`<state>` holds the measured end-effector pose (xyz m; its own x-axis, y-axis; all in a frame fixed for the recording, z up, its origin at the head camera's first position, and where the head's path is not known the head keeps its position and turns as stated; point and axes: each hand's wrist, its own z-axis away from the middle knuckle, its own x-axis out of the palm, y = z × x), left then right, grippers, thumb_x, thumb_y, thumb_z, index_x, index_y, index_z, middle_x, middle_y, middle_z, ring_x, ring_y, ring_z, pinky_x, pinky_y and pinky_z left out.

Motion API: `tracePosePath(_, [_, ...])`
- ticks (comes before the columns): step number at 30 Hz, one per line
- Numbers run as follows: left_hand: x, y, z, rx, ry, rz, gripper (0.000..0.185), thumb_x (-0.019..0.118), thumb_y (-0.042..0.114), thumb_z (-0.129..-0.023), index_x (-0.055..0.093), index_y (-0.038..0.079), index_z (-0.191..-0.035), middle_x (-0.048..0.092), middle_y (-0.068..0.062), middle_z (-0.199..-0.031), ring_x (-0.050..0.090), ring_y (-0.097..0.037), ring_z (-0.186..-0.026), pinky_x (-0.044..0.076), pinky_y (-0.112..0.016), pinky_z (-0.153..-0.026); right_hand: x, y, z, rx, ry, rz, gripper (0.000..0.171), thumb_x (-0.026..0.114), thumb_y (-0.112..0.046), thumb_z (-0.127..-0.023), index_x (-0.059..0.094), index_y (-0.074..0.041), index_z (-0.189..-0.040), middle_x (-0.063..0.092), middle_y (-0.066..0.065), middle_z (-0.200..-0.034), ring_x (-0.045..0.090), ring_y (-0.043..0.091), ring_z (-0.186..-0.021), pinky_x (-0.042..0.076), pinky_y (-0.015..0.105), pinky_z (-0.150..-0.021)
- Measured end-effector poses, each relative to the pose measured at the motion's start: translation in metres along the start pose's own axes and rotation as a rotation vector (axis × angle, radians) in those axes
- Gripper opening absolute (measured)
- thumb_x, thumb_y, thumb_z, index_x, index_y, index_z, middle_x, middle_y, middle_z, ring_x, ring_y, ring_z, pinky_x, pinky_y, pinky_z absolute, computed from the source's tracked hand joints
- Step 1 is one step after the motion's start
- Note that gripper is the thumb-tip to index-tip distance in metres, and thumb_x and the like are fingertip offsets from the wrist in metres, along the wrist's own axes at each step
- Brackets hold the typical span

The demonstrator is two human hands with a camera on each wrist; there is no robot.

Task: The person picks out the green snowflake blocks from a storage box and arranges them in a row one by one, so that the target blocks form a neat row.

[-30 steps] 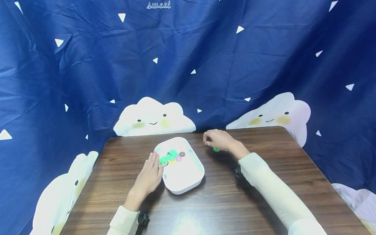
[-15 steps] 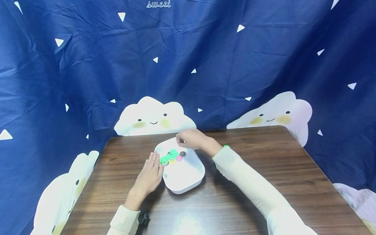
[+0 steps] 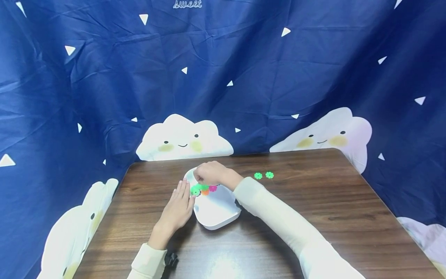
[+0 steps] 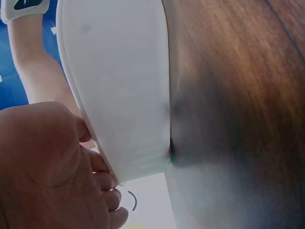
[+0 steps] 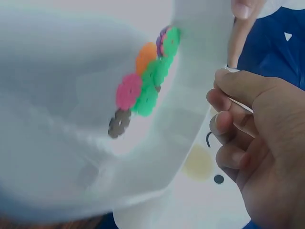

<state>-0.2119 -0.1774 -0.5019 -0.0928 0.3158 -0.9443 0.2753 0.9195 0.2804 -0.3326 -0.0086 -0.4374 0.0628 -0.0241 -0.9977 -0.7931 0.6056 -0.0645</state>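
While the left hand (image 3: 177,207) lay flat-fingered against the white tray (image 3: 217,217) at frame centre, the right hand (image 3: 209,172) hovered curled and apparently empty over its heap of discs (image 5: 143,90); two green discs (image 3: 263,175) waited outside, right of the tray — nearly done.

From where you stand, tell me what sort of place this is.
Probably a home or staged play corner: a wooden table ringed by a navy cloud-print cloth, with a white tray of small coloured flower-shaped discs.
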Motion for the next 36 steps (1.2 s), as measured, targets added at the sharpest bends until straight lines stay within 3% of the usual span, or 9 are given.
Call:
tracePosePath(6, [0.000,0.000,-0.001,-0.004,-0.007,-0.005,0.061,0.033,0.033,-0.106,0.024,-0.005,-0.152,0.015,-0.019,-0.164,0.016,-0.036,-0.152,0.022,-0.054,-0.121,0.010,-0.007,-0.013,-0.021,-0.045,0.014,0.009,0.065,-0.020,-0.091,0.073,-0.023,-0.096,0.068,-0.011,-0.083,0.055,0.006,-0.069,0.049,0.021,-0.070])
tracePosePath(11, [0.002,-0.002,-0.002,0.003,0.014,0.008,0.061,0.034,0.032,-0.106,0.025,-0.006,-0.152,0.017,-0.020,-0.163,0.017,-0.037,-0.151,0.022,-0.055,-0.121,0.021,-0.009,-0.020,0.025,-0.067,0.002,0.005,0.067,-0.022,-0.091,0.073,-0.024,-0.092,0.067,-0.012,-0.078,0.055,0.006,-0.066,0.046,0.021,-0.064])
tracePosePath(18, [0.003,-0.003,-0.002,0.006,0.024,0.008,0.060,0.036,0.031,-0.105,0.027,-0.007,-0.151,0.020,-0.021,-0.162,0.020,-0.039,-0.150,0.024,-0.056,-0.120,0.024,-0.013,-0.024,0.088,-0.109,-0.021,0.008,0.073,-0.028,-0.088,0.073,-0.024,-0.095,0.068,-0.011,-0.082,0.058,0.008,-0.070,0.048,0.022,-0.065])
tracePosePath(26, [0.000,0.000,-0.002,-0.012,-0.012,-0.004,0.061,0.032,0.033,-0.106,0.023,-0.004,-0.153,0.015,-0.018,-0.164,0.015,-0.035,-0.152,0.021,-0.053,-0.122,0.029,-0.015,-0.031,0.115,-0.157,-0.064,0.014,0.073,-0.030,-0.088,0.073,-0.022,-0.100,0.069,-0.010,-0.086,0.058,0.008,-0.070,0.049,0.022,-0.065])
tracePosePath(36, [-0.001,0.000,-0.002,-0.022,-0.038,-0.021,0.061,0.030,0.035,-0.107,0.021,-0.003,-0.154,0.013,-0.017,-0.164,0.013,-0.034,-0.153,0.020,-0.052,-0.123,0.035,-0.012,-0.033,0.163,-0.180,-0.089,0.013,0.075,-0.033,-0.086,0.071,-0.022,-0.091,0.066,-0.010,-0.077,0.058,0.007,-0.065,0.048,0.021,-0.061])
